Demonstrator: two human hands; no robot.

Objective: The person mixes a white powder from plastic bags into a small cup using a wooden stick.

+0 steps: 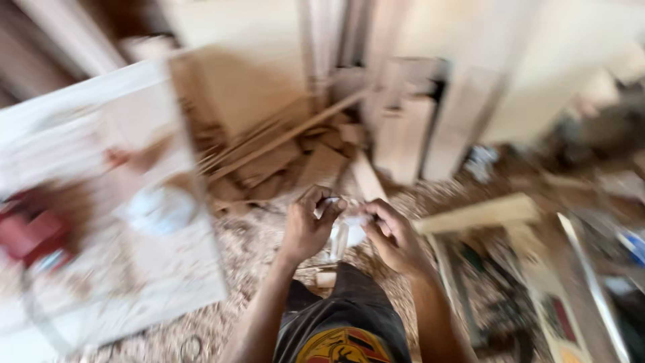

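- Nearest the camera is the person's bent knee [349, 316] in dark cloth, with a yellow and red print on the clothing at the bottom edge.
- Just above the knee the left hand [306, 225] and right hand [396, 235] meet around a small white object [348, 225].
- The left hand's fingers are curled shut on the object's upper left part; the right hand's fingers are pinched on its right side.
- The white object looks pale and partly see-through, with a narrow strip hanging down from it between the hands; the blur hides its exact shape.
- Under the hands the floor [248, 255] is covered in wood shavings and sawdust.
- To the left lies a big white board [101, 222], with a round white thing [160, 210] on it and a red tool [30, 235] at its left edge.
- To the right a pale wooden plank [480, 214] lies flat.
- Farther off is a pile of wood scraps and thin sticks [282, 148].
- Beyond that, pale boards [403, 134] stand upright against the wall.
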